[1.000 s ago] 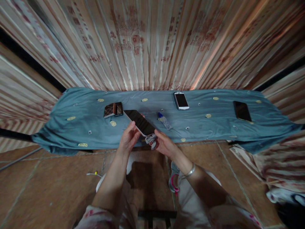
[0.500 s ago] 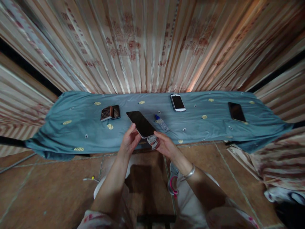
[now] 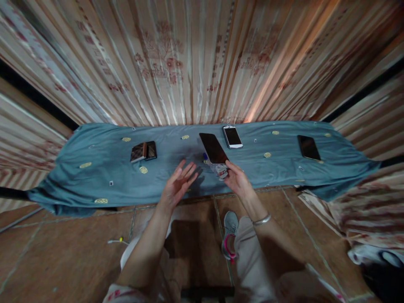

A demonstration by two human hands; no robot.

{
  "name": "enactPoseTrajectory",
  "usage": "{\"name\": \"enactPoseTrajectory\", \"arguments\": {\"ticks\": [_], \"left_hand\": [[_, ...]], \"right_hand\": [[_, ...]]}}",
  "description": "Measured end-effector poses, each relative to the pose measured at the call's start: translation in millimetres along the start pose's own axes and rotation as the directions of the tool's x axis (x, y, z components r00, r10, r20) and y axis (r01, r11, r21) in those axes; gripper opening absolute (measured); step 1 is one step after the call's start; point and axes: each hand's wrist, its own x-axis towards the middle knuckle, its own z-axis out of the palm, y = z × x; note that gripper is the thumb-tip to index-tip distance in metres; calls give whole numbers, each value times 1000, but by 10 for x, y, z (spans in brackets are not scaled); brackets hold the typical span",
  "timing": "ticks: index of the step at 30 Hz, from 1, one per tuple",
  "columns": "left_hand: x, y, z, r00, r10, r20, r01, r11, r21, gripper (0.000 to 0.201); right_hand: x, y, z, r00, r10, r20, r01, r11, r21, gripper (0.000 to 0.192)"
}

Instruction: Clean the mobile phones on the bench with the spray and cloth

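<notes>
From left to right, my left hand (image 3: pixel 177 185) hung spread and empty over the bench's (image 3: pixel 104 168) near edge while my right hand (image 3: pixel 237 182) pinched the dark phone (image 3: pixel 213 148) with what looked like a cloth (image 3: pixel 221 170), needing a firm grip and steady lowering.

Right hand (image 3: pixel 237 180) grips dark phone (image 3: pixel 213 148) and crumpled cloth (image 3: pixel 221 170) above blue-draped table (image 3: pixel 104 168). Left hand (image 3: pixel 178 185) spread, holding nothing.
</notes>
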Motion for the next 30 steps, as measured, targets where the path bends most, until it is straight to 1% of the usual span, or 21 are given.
{"name": "enactPoseTrajectory", "arguments": {"ticks": [3,7,10,14,19,23,30], "left_hand": [[-4,-29,-7,1000,-13,14,12,1000,21,42],[-5,-58,-30,999,-36,35,35,999,41,45],[-7,-64,-43,998,-39,42,37,998,45,45],[-16,-62,-50,998,-36,51,34,998,47,47],[-19,-58,-73,998,-28,49,26,998,54,44],[-19,-54,-99,998,-31,54,27,997,69,47],[-35,-41,-106,998,-42,42,38,996,77,49]], "right_hand": [[63,-120,-112,992,-94,-80,94,996,0,7],[197,-253,-343,968,-203,-148,197,979,-50,13],[307,-322,-531,955,-232,-186,220,972,-85,16],[418,-372,-709,951,-219,-220,199,974,-107,18],[539,-397,-798,954,-203,-220,184,977,-104,19],[650,-408,-820,953,-207,-222,190,977,-98,19],[781,-423,-859,928,-230,-293,215,973,-84,19]]}}
